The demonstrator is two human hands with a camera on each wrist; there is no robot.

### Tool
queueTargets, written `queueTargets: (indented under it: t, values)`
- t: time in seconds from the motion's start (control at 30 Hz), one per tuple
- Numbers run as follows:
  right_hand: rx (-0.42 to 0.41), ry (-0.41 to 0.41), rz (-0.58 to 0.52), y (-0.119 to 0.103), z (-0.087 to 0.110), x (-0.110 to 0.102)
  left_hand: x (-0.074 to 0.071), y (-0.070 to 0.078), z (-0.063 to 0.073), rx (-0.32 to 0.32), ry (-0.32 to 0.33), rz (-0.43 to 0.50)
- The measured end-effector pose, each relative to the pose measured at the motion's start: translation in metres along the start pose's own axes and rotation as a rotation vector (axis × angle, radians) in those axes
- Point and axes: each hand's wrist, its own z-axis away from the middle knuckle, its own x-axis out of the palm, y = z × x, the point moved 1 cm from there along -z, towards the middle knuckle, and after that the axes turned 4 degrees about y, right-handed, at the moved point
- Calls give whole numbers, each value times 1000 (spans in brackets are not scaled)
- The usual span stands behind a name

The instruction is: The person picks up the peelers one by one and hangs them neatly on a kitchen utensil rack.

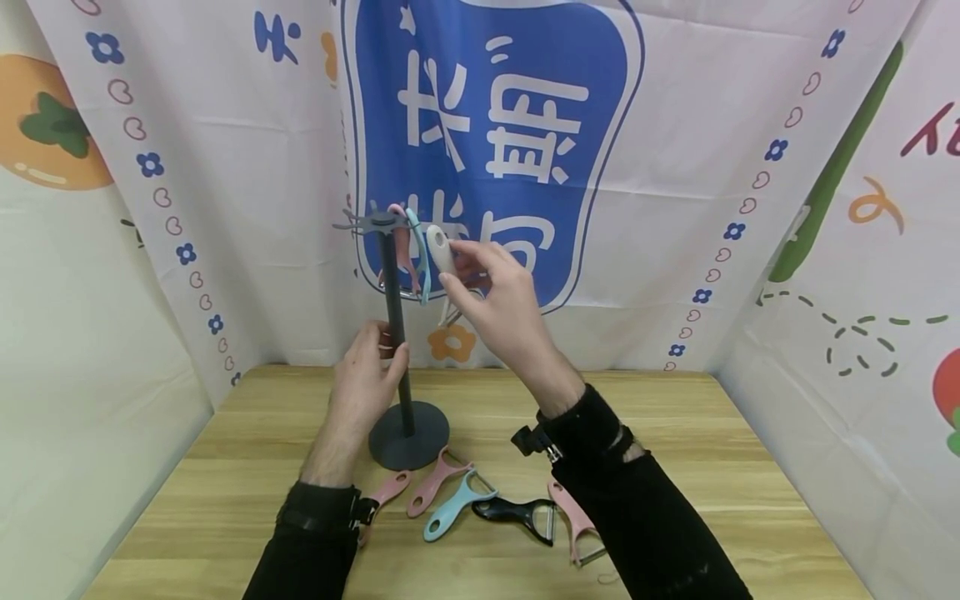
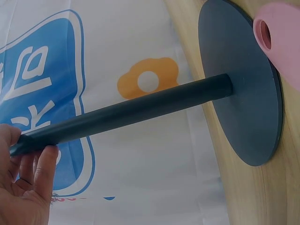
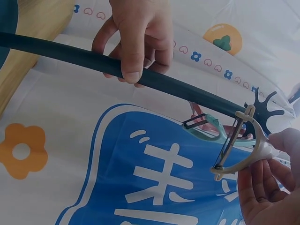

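Note:
A dark stand (image 1: 397, 333) with a round base and a ring of hooks at its top stands on the table. My left hand (image 1: 366, 367) grips its pole about halfway up, thumb on one side and fingers on the other. Beside the hooks, my right hand (image 1: 495, 287) holds a white peeler (image 3: 255, 154) by its handle, blade end hanging down. The hole in that handle is level with the hooks, a little to their right. A pink peeler (image 1: 402, 242) and a light blue peeler (image 1: 418, 250) hang from the hooks on that side.
In front of the base lie a pink peeler (image 1: 435, 483), a light blue peeler (image 1: 457, 507) and a black peeler (image 1: 510, 511). Another pink peeler (image 1: 573, 517) is near my right sleeve, one more (image 1: 393, 485) by my left wrist. A printed cloth (image 1: 247, 208) hangs behind the table.

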Motion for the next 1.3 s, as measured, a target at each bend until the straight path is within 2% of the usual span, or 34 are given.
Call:
queueTargets:
  t: [0.27,0.57,1.3]
  values:
    - [5,-19,34,-9,-12,5,1,-1,0,26,17,-6]
    - [-5,-25,43,-10,-21,10,1,-1,0,32,15,-9]
    - [1,-64,4,-6,-19,26,-1,0,1,16,-1,-10]
